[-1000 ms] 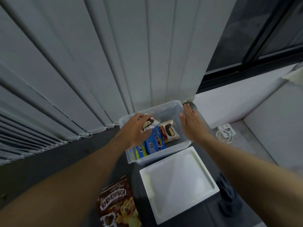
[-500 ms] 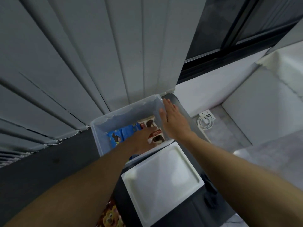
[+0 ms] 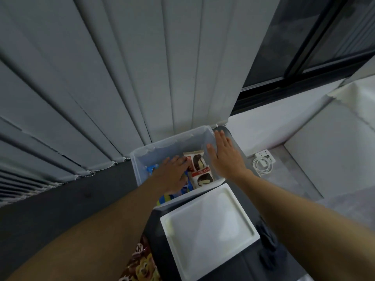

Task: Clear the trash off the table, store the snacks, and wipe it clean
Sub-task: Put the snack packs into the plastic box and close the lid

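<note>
**Q.** Where are the snacks?

**A.** Most lie in the clear bin (image 3: 136, 169), which stands at the far edge of the dark surface (image 3: 60, 209), against the blinds. Blue packets (image 3: 152, 169) lie on its left side and two cake packets (image 3: 197, 161) lie flat on its right.

**Q.** How does each grip stand?

**A.** The left grip (image 3: 172, 175) is inside the bin, palm down. Its fingers are spread flat across the packets and pinch nothing that shows. The right grip (image 3: 225, 157) has straight fingers laid flat against the bin's right wall, probably to steady it.

**Q.** Which relation governs the next move?

**A.** The cereal box (image 3: 142, 266), only partly in frame, lies on the surface outside the bin. It is toward the person from the left grip, under the left forearm and just beside the left edge of the white lid (image 3: 209, 230). Its long axis appears to run near-to-far, roughly along that forearm. The left grip is the nearer one, as the lid lies between the right grip and the box. The likely move is to draw the left grip back to the box.
</note>
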`<state>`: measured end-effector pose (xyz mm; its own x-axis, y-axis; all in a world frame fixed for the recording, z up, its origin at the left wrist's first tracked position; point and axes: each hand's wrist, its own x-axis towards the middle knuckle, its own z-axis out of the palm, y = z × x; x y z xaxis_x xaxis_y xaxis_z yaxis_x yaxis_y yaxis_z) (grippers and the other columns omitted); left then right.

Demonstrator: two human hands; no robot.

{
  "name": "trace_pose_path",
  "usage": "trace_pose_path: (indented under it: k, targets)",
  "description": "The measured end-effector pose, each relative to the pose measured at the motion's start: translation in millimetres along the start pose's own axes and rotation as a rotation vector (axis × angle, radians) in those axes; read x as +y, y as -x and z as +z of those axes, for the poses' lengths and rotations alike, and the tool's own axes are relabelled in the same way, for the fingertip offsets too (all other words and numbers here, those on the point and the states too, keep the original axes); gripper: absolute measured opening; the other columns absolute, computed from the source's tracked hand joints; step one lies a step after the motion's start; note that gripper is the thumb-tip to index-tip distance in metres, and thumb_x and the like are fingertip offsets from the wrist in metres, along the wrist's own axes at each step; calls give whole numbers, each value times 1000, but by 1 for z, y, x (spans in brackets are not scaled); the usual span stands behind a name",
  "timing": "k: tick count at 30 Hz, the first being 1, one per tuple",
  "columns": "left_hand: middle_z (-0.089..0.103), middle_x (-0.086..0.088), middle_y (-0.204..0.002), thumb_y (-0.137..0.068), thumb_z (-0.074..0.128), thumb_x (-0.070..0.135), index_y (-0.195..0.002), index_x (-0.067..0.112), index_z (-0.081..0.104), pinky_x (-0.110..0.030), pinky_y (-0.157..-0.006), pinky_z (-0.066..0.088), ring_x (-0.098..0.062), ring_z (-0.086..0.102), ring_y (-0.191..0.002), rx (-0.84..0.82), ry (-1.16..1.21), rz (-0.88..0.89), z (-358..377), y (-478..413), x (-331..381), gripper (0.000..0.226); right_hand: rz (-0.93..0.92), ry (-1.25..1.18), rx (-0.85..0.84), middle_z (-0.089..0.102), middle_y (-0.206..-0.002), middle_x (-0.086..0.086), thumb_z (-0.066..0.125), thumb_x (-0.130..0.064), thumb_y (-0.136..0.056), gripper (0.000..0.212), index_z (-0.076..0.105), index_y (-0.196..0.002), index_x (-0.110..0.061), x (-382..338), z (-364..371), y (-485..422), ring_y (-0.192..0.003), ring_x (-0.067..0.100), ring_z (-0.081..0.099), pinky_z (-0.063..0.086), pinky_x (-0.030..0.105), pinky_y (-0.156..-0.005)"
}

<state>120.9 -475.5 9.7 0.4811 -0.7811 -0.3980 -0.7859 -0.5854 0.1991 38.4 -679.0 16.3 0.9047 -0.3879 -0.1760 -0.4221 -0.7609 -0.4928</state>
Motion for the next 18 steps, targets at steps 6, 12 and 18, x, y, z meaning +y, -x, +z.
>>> trace_pose_path:
  k: [6, 12, 18]
  targets:
    - [19, -5, -164, -104, 37, 41, -158, 18, 15, -45, -124, 8, -26, 14, -152, 164, -69, -119, -33, 35, -13, 63, -56, 151, 25, -8, -167, 4, 17, -62, -100, 74, -8, -158, -23, -24, -10, 12, -153, 30, -5, 6, 53, -123]
    - [19, -6, -165, -103, 34, 41, -158, 19, 16, -47, -123, 12, -27, 14, -152, 283, -21, -260, -45, 80, -26, 62, -181, 108, 77, 0, -167, 2, 26, -59, -101, 71, 5, -158, -23, -60, -10, 32, -153, 27, 0, 9, 52, -123]
    - [23, -7, -164, -104, 35, 42, -158, 18, 19, -45, -121, 15, -28, 20, -150, 368, 33, -375, -42, 139, -28, 62, -260, 117, 63, 12, -166, 4, 28, -58, -101, 68, 13, -157, -22, -95, -6, 60, -153, 27, 8, 14, 50, -122]
